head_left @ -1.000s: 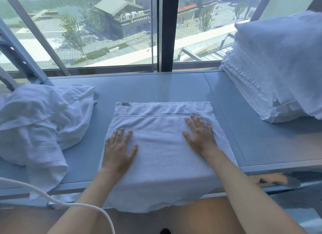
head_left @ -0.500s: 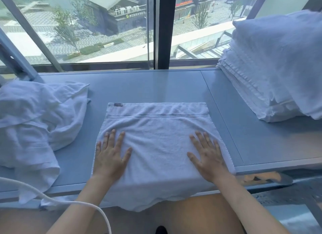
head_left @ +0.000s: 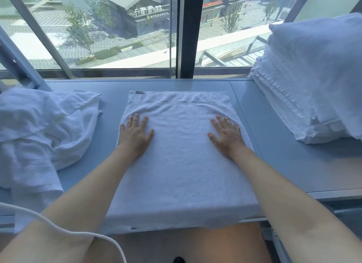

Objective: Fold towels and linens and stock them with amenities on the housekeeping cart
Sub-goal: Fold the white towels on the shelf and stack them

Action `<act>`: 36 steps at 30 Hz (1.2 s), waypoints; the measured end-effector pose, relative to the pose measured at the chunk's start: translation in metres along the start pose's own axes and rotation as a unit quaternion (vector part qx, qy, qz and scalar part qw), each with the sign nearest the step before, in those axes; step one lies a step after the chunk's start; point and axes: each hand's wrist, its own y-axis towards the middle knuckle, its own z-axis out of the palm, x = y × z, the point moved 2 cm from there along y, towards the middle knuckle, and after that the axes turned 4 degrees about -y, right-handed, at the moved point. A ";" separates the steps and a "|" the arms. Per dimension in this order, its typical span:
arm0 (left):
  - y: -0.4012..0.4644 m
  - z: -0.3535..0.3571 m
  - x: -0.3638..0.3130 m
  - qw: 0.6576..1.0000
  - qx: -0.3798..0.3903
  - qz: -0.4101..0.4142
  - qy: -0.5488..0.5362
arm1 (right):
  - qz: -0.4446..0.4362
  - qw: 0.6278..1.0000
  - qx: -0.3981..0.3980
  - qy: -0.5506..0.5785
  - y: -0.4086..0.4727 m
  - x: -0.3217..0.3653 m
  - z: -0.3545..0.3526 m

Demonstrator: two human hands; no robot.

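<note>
You are pressing both hands, left hand (head_left: 135,137) and right hand (head_left: 228,138), spread flat on the towel (head_left: 180,164); likely smoothing it against the tabletop (head_left: 284,164) for folding.

Nothing can be read for certain. The towel (head_left: 182,155) carries a small dark label (head_left: 139,92) at its far left corner, its print too small. Beyond the towel, through the window, a building (head_left: 137,11) bears an illegible pale sign (head_left: 157,16).
</note>
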 end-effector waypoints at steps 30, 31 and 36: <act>-0.174 0.036 0.007 0.999 -0.040 0.023 -0.017 | -0.001 0.998 -0.050 0.026 -0.155 -0.024 0.021; -0.170 0.035 0.007 0.999 -0.039 0.022 -0.022 | 0.000 0.998 -0.051 0.026 -0.149 -0.024 0.020; -0.145 0.030 0.006 0.999 -0.036 0.016 -0.031 | 0.001 0.998 -0.051 0.026 -0.126 -0.025 0.015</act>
